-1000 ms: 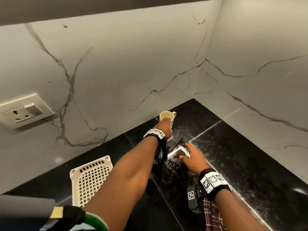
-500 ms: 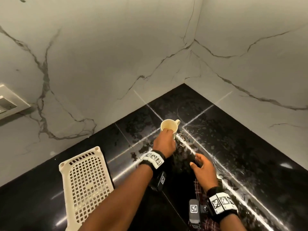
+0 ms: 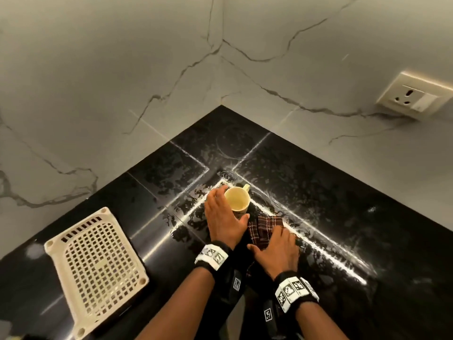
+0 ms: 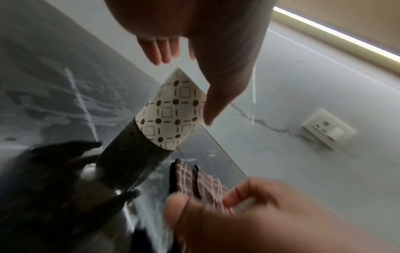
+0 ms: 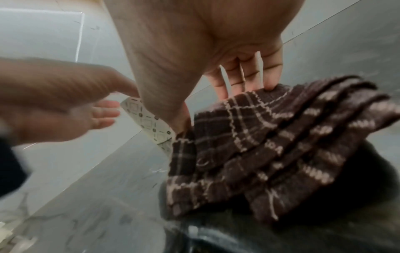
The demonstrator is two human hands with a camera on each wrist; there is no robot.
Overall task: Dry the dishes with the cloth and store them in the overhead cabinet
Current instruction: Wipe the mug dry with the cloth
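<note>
A cream cup [image 3: 237, 200] with a dark pattern [image 4: 173, 113] stands upright on the wet black counter [image 3: 343, 204], handle pointing away from me. My left hand [image 3: 229, 206] curves loosely round its left side. The thumb lies near the rim and the fingers are stretched out, away from the cup wall. Just right of the cup lies a bunched brown checked cloth [image 3: 263, 228]. My right hand [image 3: 277, 244] is on top of it, and the thumb and fingers gather its folds [image 5: 270, 145].
A cream perforated basket [image 3: 98, 263] lies upside down on the counter at the left. Marble walls meet in a corner behind the cup. A wall socket [image 3: 414, 96] sits on the right wall. Water streaks cover the counter around the cup.
My left hand brought the cup nearer, set it on the counter and loosened its hold. My right hand came down onto the cloth and took hold of it. My view tilted down and to the right.
</note>
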